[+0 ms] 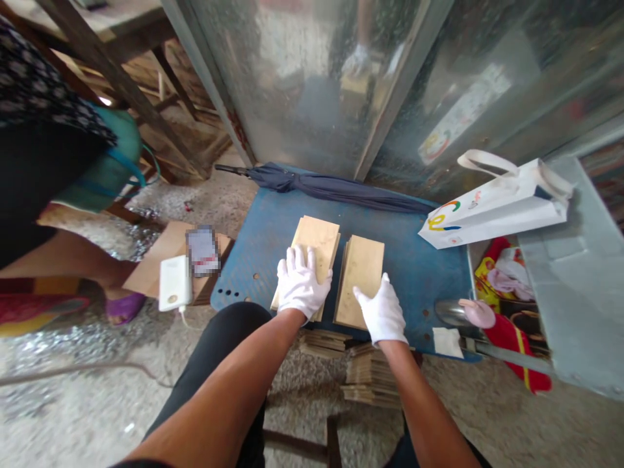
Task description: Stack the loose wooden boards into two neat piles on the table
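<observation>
L grip (299,284) was open, palm flat on stack of thin wood boards (318,242), no clasp. R grip (381,313) open too, fingers at lower edge of 2nd board stack (359,279), right of L grip. Both sat on blue metal tabletop (419,279); more boards (370,377) piled below R grip.

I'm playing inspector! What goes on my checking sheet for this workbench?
Surface: blue metal tabletop with small holes.
Job's things: two stacks of pale wood boards side by side, left stack, right stack; more boards below the table.
Clutter: folded navy umbrella, white paper bag.
Hands: white-gloved left hand flat on the left stack; white-gloved right hand at the right stack's near edge.
Cables: thin white cable from a power bank.
Surroundings: another person's purple sandal, glass panel.
</observation>
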{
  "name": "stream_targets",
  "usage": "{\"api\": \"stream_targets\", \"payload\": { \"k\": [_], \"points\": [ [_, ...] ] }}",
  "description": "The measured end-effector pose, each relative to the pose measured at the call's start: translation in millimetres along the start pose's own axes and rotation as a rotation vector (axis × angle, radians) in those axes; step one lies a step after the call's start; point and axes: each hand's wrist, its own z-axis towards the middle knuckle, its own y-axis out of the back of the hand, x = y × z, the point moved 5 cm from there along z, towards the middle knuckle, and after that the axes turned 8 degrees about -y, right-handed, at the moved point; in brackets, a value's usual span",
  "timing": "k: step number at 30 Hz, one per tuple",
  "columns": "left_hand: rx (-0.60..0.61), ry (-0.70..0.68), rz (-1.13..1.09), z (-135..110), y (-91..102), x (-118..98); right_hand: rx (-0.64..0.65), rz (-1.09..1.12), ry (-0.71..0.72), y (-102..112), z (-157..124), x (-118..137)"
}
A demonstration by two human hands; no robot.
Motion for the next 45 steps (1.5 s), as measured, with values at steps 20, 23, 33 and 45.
{"api": "stream_targets", "payload": {
  "k": [20,23,33,45],
  "points": [
    [0.064,0.029,-0.047,-1,-2.6,3,-0.009,-0.036,-0.226,-22,53,65],
    [0.06,0.021,-0.042,-1,-3.0,2,-0.053,-0.007,-0.196,-18,51,66],
    [0.056,0.029,-0.04,-2,-5.0,3,-0.074,0.039,-0.212,-5,52,60],
    [0.087,0.035,-0.018,-1,-1.6,1,-0.159,0.225,-0.076,23,21,17]
  ]
}}
